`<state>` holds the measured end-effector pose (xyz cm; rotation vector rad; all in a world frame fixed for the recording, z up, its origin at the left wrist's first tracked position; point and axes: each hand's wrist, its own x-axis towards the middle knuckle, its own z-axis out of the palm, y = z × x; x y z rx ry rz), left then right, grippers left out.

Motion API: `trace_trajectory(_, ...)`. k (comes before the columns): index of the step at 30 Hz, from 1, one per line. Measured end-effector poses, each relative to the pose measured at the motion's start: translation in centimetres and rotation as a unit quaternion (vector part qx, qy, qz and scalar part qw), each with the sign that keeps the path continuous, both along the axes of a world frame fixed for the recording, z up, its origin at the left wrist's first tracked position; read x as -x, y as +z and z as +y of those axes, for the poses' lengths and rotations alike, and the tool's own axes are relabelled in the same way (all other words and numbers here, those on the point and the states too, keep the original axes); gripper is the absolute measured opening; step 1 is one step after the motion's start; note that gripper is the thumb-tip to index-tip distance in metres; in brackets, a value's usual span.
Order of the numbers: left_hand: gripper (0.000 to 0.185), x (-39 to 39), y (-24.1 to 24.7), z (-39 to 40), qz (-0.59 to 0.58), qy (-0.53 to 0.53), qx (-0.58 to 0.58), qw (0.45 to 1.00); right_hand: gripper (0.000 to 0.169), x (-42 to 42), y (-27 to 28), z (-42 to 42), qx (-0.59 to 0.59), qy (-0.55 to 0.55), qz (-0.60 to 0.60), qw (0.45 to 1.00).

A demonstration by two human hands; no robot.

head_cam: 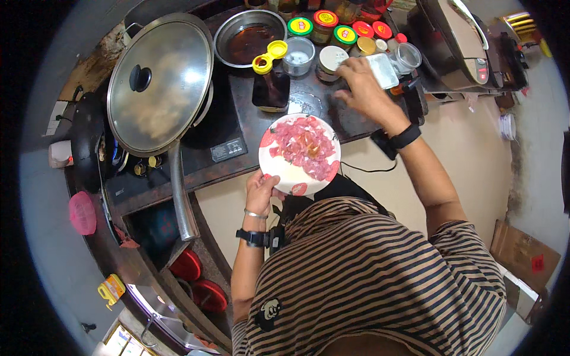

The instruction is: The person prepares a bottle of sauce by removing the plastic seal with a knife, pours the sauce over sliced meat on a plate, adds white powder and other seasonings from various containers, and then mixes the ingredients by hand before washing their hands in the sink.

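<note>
My left hand (262, 192) grips the lower-left rim of a white plate (285, 174) with a strawberry pattern. Sliced raw meat (307, 147) covers much of it, with a brownish patch on top. My right hand (363, 89) reaches over the counter, thumb apart from the fingers, with nothing visible in it. Its fingertips are beside a white-lidded jar (333, 59) and a translucent plastic box (382, 71); whether they touch either is unclear. Left of that hand stands a dark sauce bottle (270, 91), its yellow cap (277, 50) flipped up.
A wok with a fogged glass lid (164, 98) sits on the cooktop, its handle (181, 196) jutting towards me. Behind are a metal bowl (251, 42) of brown liquid, a plastic cup (298, 57) with white contents and several lidded jars (345, 34). A rice cooker (449, 49) stands right.
</note>
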<state>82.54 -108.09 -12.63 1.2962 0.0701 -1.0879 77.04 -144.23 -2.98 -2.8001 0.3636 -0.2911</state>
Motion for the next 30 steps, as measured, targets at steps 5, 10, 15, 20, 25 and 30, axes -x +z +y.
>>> trace_trajectory(5, 0.027, -0.8, -1.2, -4.1, 0.018, -0.041, -0.011, 0.999, 0.072, 4.2, -2.0, -7.0, 0.292, -0.024, 0.132, 0.947)
trace_trajectory(10, 0.027, -0.9, -2.5, -6.0, 0.032, -0.04, -0.022, 0.998, 0.076, 4.5, -3.6, -8.7, 0.329, -0.003, 0.13, 0.936)
trace_trajectory(15, 0.028, -0.7, -2.1, -7.0, 0.032, -0.031, -0.046, 0.998, 0.079, 4.0, -3.6, -9.1, 0.297, -0.006, 0.111, 0.948)
trace_trajectory(20, 0.025, -0.2, -2.4, -7.1, 0.032, -0.019, -0.026, 0.999, 0.062, 4.5, -3.8, -8.7, 0.297, -0.007, 0.079, 0.952)
trace_trajectory(25, 0.022, 0.3, -2.9, -6.8, 0.028, -0.006, -0.026, 0.999, 0.068, 6.6, -2.9, -5.7, 0.229, 0.033, 0.111, 0.967)
trace_trajectory(30, 0.021, 0.2, -3.3, -6.4, 0.045, -0.001, -0.013, 0.999, 0.105, 7.5, 0.0, -5.0, 0.122, 0.061, 0.196, 0.971)
